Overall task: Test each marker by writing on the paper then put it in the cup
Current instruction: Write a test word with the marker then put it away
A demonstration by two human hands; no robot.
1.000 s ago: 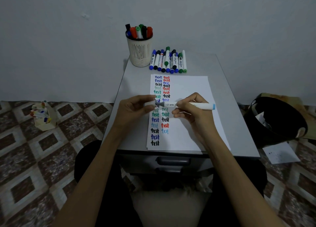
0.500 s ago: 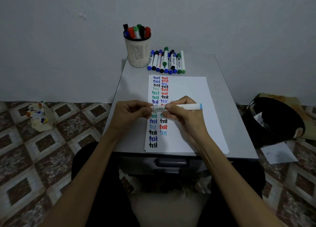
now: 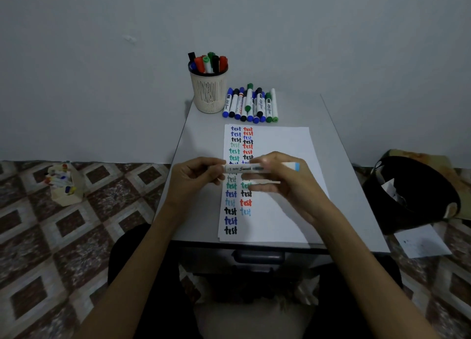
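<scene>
A white marker [image 3: 244, 169] with a light-blue end lies level above the paper [image 3: 280, 144], capped. My left hand [image 3: 193, 178] pinches its left end. My right hand [image 3: 285, 183] is blurred; its fingers curl over the marker's right half, and the thumb stretches out just below the barrel. The paper carries two columns of the word "test" in several colours. At the table's far left stands the cream cup [image 3: 209, 93] holding several markers. Right of it a row of loose markers [image 3: 251, 104] lies on the table.
The small grey table [image 3: 339, 160] stands against a wall, with a drawer handle [image 3: 257, 257] at its front. On the tiled floor, a box of markers [image 3: 63, 183] sits at the left. A black bin [image 3: 413, 193] and a paper sheet [image 3: 425, 241] are at the right.
The bare grey tip seen one second ago is now covered by the cap. My right hand has loosened and blurred, with its thumb off the barrel.
</scene>
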